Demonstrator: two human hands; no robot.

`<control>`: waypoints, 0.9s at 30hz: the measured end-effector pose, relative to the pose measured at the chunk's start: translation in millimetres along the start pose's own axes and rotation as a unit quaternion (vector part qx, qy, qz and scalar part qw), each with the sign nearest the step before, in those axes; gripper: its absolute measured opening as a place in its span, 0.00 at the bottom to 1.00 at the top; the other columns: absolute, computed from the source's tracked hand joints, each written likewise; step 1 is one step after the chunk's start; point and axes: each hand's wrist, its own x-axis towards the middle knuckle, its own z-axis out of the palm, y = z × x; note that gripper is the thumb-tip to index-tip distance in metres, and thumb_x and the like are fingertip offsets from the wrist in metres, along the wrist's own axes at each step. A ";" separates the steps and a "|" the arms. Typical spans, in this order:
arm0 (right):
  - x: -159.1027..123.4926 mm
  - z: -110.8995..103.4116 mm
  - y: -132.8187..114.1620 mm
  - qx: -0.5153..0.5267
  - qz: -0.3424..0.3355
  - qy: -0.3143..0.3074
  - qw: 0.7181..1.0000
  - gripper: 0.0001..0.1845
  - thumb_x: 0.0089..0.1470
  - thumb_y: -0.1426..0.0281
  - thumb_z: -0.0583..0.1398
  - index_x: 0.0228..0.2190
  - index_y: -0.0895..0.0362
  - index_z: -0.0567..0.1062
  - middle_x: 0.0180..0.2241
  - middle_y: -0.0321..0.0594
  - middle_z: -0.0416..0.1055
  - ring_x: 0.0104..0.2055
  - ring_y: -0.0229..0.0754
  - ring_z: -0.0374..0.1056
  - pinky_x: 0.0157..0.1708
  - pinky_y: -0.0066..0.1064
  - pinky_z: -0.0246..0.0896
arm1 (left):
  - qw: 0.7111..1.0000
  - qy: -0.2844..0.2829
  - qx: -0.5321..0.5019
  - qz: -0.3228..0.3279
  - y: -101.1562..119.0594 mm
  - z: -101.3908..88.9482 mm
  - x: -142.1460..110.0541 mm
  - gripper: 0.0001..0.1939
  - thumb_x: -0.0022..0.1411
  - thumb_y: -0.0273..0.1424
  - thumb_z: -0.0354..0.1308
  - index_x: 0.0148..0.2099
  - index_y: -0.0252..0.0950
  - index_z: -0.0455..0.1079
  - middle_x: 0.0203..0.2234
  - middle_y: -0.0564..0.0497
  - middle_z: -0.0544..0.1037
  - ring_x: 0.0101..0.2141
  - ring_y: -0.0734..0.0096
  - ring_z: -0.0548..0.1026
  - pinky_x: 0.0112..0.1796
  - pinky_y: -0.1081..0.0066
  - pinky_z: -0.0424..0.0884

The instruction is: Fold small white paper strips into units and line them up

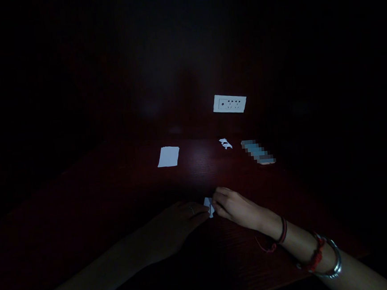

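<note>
A small piece of folded white paper [209, 202] lies low over the dark red table, between my two hands. My left hand [187, 214], in shadow with a ring on one finger, comes from the left and holds the paper's left side with its fingertips. From the right, my right hand [231, 206] has its fingers curled and pinches the paper's right edge. The fingers cover part of the paper, so its full shape is hidden.
A stack of white paper sheets [168, 157] lies on the table [133, 185] at the back left. Folded white paper pieces [226, 143] and a phone [258, 152] with a blurred screen lie at the back right. A socket panel [229, 103] is on the wall behind. The surroundings are very dark.
</note>
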 end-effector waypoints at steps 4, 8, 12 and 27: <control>-0.3 0.1 0.1 0.008 0.003 -0.011 1.000 0.09 0.56 0.72 0.47 0.29 0.60 0.65 0.29 0.40 0.61 0.30 0.34 0.59 0.32 0.25 0.58 | 1.000 -0.004 -0.012 0.000 -0.2 -1.2 -0.8 0.29 0.56 0.19 0.45 0.58 0.44 0.47 0.54 0.55 0.56 0.51 0.67 0.57 0.49 0.65 0.52; -0.8 -0.7 0.2 0.019 0.009 -0.014 1.000 0.08 0.56 0.72 0.47 0.30 0.60 0.65 0.30 0.40 0.61 0.30 0.34 0.59 0.32 0.25 0.58 | 1.000 0.007 -0.029 0.010 -0.7 -2.9 -1.4 0.28 0.57 0.21 0.46 0.58 0.43 0.47 0.54 0.54 0.57 0.51 0.65 0.58 0.49 0.65 0.53; 0.2 -2.1 1.8 0.054 0.009 -0.026 0.998 0.07 0.55 0.74 0.48 0.29 0.60 0.65 0.29 0.39 0.61 0.29 0.33 0.59 0.31 0.25 0.58 | 0.999 0.018 -0.041 0.017 -2.4 0.6 -1.6 0.26 0.59 0.25 0.47 0.59 0.44 0.46 0.54 0.53 0.58 0.50 0.65 0.59 0.49 0.65 0.54; 1.3 -1.5 2.9 0.095 0.020 -0.024 0.995 0.03 0.50 0.77 0.52 0.26 0.59 0.64 0.28 0.37 0.61 0.28 0.32 0.58 0.28 0.23 0.56 | 0.999 0.008 -0.042 0.012 -4.8 2.5 4.6 0.27 0.56 0.19 0.47 0.56 0.45 0.53 0.52 0.54 0.60 0.50 0.63 0.58 0.49 0.61 0.55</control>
